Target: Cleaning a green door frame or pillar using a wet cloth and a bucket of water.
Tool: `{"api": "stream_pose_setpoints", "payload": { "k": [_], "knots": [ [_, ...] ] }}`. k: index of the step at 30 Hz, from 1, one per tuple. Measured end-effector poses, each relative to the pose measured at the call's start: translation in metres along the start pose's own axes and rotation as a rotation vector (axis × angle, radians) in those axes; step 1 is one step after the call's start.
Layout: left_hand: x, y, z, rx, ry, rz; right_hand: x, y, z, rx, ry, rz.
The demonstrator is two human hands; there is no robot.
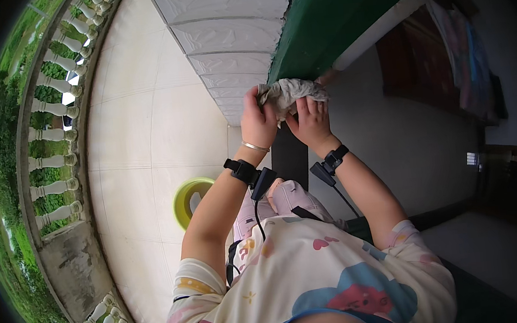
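Observation:
A crumpled greyish-white cloth (293, 92) lies against the lower edge of a green door frame (315, 28), at the upper middle of the head view. My left hand (259, 119) grips the cloth's left side, thumb and fingers around it. On the cloth's right part lies my right hand (312, 120), its fingers bent over the fabric; the fingertips are partly hidden by the folds. Both wrists wear black straps with small devices and cables. A yellow-green bucket (180, 206) stands on the tiled floor below my left forearm, with something pale inside.
White relief wall tiles (226, 35) adjoin the green frame. A balustrade (50, 133) curves along the left of the pale tiled floor (123, 175). A dark threshold strip (288, 153) runs below my hands. Clothes (463, 59) hang over dark red furniture (411, 65) inside the room.

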State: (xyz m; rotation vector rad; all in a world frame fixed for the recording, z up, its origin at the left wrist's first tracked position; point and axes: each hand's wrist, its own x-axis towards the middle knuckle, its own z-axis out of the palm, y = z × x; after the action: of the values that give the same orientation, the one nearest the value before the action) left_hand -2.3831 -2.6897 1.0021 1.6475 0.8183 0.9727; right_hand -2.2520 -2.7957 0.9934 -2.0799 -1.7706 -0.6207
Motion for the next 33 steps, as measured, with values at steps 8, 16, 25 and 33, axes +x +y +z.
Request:
{"api": "stream_pose_setpoints", "payload": {
  "k": [8,16,25,33],
  "knots": [
    [0.019,-0.002,0.024,0.060,0.054,0.838,0.021,0.007,0.011,-0.016,0.273,0.079],
    [0.006,-0.129,0.059,0.157,0.007,1.036,-0.048,0.015,0.123,0.012,0.328,0.064],
    [-0.036,-0.292,0.107,0.160,0.081,1.014,-0.144,0.025,0.263,0.017,0.415,0.030],
    [-0.032,-0.266,0.082,0.164,0.158,1.050,-0.132,0.034,0.224,0.117,0.526,-0.128]
  ]
}}
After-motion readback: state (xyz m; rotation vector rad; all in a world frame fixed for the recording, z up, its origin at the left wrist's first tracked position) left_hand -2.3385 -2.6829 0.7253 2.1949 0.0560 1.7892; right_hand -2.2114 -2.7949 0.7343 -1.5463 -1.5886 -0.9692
